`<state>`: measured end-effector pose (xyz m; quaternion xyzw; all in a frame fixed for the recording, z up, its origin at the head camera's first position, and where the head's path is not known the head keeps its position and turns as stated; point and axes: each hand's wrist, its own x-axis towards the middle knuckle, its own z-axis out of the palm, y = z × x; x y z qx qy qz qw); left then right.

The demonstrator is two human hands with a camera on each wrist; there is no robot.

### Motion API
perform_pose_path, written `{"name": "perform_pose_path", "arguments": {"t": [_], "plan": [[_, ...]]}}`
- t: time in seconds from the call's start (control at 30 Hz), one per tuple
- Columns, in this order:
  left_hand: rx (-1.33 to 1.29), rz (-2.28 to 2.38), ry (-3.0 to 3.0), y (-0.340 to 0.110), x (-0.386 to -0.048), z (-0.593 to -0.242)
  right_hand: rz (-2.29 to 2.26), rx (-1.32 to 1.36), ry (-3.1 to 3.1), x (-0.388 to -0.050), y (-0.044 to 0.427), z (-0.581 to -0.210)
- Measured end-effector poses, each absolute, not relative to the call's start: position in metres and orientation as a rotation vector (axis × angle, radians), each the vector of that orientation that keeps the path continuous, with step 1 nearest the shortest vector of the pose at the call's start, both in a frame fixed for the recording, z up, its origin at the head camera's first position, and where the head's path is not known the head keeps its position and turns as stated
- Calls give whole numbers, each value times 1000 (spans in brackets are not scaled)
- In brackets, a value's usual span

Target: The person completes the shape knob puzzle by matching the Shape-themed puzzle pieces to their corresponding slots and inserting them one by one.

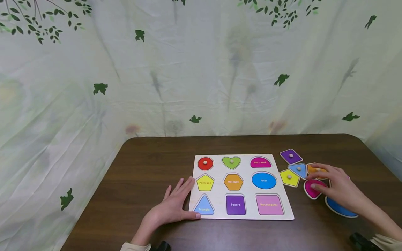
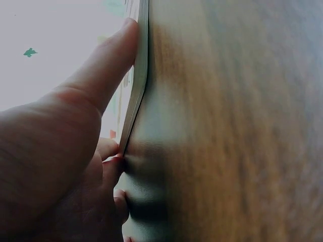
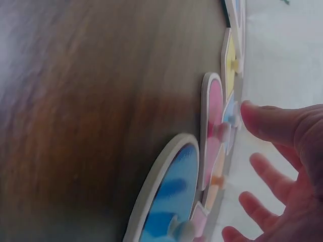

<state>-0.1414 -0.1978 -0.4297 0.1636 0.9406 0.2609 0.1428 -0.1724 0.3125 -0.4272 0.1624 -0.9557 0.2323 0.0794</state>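
Note:
A white shape-puzzle board [image 1: 218, 195] lies on the table with a knobbed red circle [image 1: 202, 165] and green heart [image 1: 228, 164] in it; its other places show printed, labelled shapes. My left hand [image 1: 172, 205] rests at the board's near left corner, thumb on the front edge [image 2: 141, 60], fingers extended along the left side. Over the loose knobbed pieces hovers my right hand [image 1: 342, 186], fingers spread, holding nothing. Beneath and beside it lie a magenta half round [image 1: 310, 191], an orange piece [image 1: 310, 169] partly hidden, and a blue oval [image 1: 339, 208].
A purple square [image 1: 286, 153], a blue triangle [image 1: 295, 168] and a yellow pentagon [image 1: 289, 179] lie between the board and my right hand. A pink piece [image 3: 200, 219] shows past the oval in the right wrist view. A leaf-printed curtain [image 1: 207, 69] hangs behind the brown table [image 1: 150, 157].

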Motion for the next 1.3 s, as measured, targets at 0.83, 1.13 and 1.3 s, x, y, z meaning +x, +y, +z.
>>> {"name": "perform_pose_path", "arguments": {"t": [0.83, 1.13, 1.3], "plan": [[511, 744, 2737, -198, -139, -432, 670, 360, -2957, -164, 321, -434], [519, 752, 2740, -199, -139, -432, 719, 342, -2921, -166, 318, -430], [518, 761, 2736, -199, -139, -431, 725, 338, -2879, -168, 311, -429]]}}
